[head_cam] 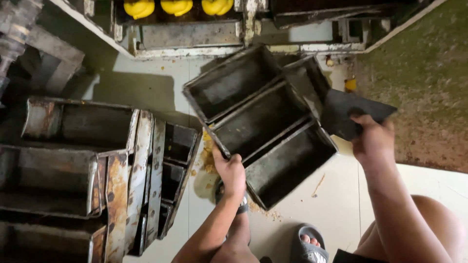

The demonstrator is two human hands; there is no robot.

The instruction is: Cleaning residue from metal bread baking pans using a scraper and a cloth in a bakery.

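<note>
1. Nearest, grey rubber sandals (307, 249) stand on a crumb-strewn pale tiled floor (336, 204); footing could slip there.
2. Left hand (230, 174) is closed around the near rim of a dark, blackened three-compartment metal loaf tin (263, 124), held tilted above the floor; one-sided grip risks it swinging down.
3. Right hand (373, 139) pinches a flat dark metal plate (353, 114) beside the tin's far end.
4. Left, stacked rusty loaf tins (73, 170).
5. Farthest, three yellow rounded objects (178, 7).

A bakery: stacked loaf tins (73, 165), dough pieces (176, 7)
</note>
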